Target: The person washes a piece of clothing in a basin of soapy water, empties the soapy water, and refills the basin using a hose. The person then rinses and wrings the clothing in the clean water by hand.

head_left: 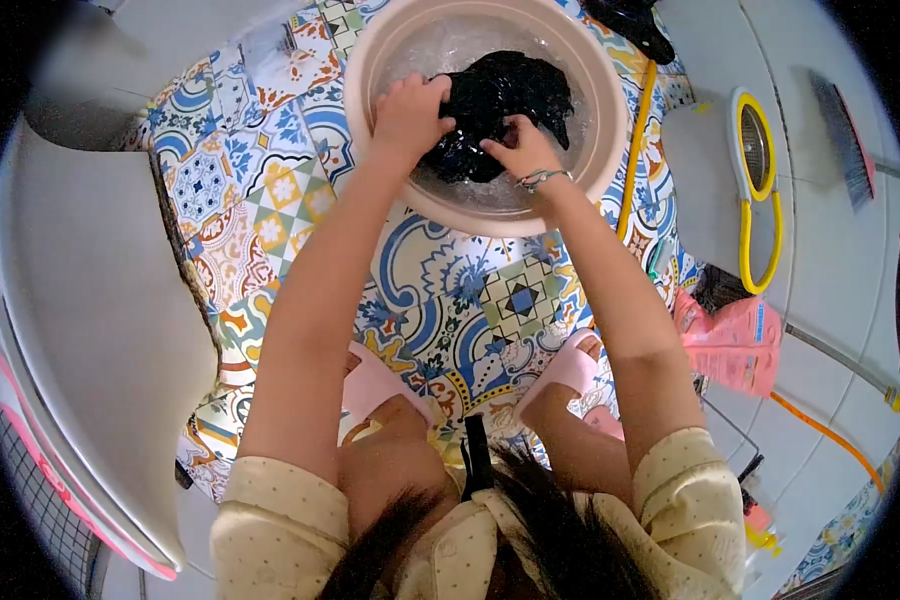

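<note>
A black wet cloth [510, 85] lies bunched in a round beige basin [362, 100] that holds water [420, 50]. My left hand [410, 115] is at the cloth's left side, its thumb and fingers bent around that edge. On the near right side of the cloth, my right hand [527, 152] has its fingers curled into the fabric and its thumb pointing left. Some fingertips of both hands are hidden by the cloth and water. A thin bracelet [542, 180] circles my right wrist.
Patterned tiles [450, 270] cover the floor. A yellow hose [638, 150] runs beside the basin. A pink pouch [735, 340], a yellow-rimmed tool [758, 190] and a brush [850, 140] are on the right. A large pale curved fixture [100, 300] stands left. Pink slippers [560, 375] are below.
</note>
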Demonstrator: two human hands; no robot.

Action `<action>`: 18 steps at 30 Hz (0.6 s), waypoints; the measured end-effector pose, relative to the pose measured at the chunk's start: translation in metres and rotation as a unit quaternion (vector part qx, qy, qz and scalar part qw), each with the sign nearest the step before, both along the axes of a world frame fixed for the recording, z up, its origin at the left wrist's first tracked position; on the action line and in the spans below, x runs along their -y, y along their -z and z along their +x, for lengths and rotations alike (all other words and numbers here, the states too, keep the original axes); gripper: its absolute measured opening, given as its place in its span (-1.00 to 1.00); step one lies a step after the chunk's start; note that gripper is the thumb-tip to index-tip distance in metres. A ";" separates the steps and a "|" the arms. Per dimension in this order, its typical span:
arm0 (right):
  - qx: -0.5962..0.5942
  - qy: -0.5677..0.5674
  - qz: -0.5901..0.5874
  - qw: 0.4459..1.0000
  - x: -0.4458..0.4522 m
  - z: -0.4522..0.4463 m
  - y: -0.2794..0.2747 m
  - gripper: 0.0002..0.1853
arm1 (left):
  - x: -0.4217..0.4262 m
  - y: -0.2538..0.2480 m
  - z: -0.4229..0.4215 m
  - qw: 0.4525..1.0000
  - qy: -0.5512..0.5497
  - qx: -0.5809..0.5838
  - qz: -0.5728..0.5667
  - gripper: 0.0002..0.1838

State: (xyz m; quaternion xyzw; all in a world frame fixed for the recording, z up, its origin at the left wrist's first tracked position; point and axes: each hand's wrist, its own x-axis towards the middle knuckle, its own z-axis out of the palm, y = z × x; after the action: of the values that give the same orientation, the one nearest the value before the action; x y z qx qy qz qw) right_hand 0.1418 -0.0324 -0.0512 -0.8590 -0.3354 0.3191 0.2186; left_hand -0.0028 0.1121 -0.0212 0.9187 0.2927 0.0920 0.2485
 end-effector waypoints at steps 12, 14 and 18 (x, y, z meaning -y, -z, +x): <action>0.041 0.071 0.205 0.975 -0.006 0.017 -0.016 -0.71 | -0.007 -0.027 -0.002 0.968 0.020 0.247 -0.028 -0.71; 0.037 0.106 0.257 0.960 -0.013 0.029 -0.055 -0.72 | -0.003 -0.066 0.001 0.966 -0.021 0.256 -0.039 -0.71; 0.260 -0.002 0.436 0.862 -0.022 0.060 -0.148 -0.84 | -0.003 -0.154 0.021 0.928 -0.026 0.364 -0.071 -0.76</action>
State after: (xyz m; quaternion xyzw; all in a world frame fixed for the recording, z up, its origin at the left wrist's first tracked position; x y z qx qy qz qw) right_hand 0.2021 -0.0107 0.0964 -0.7273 -0.4866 -0.0936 0.4749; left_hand 0.0186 0.1150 0.1327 0.7940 0.2115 0.4055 0.4004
